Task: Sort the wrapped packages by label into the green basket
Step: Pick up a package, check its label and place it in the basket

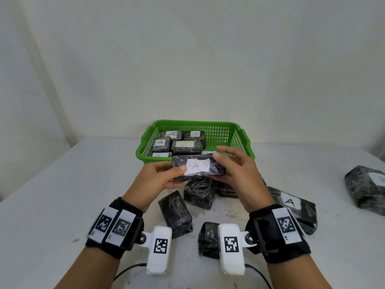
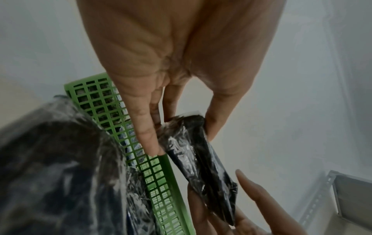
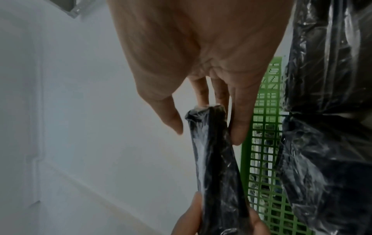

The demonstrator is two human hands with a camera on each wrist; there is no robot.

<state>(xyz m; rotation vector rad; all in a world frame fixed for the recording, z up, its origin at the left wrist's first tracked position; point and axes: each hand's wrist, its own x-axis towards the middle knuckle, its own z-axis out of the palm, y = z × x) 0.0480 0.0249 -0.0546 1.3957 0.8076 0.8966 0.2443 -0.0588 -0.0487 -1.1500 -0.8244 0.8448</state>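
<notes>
Wrist cameras, head view: two white camera units sit lowest in frame, strapped below the left hand (image 1: 160, 180) and right hand (image 1: 239, 174).
Hands, head view: both pinch the ends of one wrapped package (image 1: 199, 168), thumbs on top, fingers beneath, lifted above the desk (image 1: 62, 195).
Package position, head view: just in front of the green basket (image 1: 241, 140), whose near rim lies behind it; five "A" packages already rest inside.
Package heading, head view: long axis runs left to right, level; its white "A" label (image 1: 196, 166) faces up toward the wearer.
Loose packages, head view: a pile of unsorted packages (image 1: 199, 193) lies directly beneath the held one.
Left wrist view: thumb and fingers (image 2: 149, 136) clamp the package's short end; the far end points away toward the other hand.
Right wrist view: fingers (image 3: 239, 127) press the underside, but the thumb (image 3: 171, 120) appears just clear of the wrap.
Risk: slick film and end-only pinches may let the package slip or sag once one hand releases.
Risk: a low carry could catch the basket's near rim, or a drop could scatter the pile below.
</notes>
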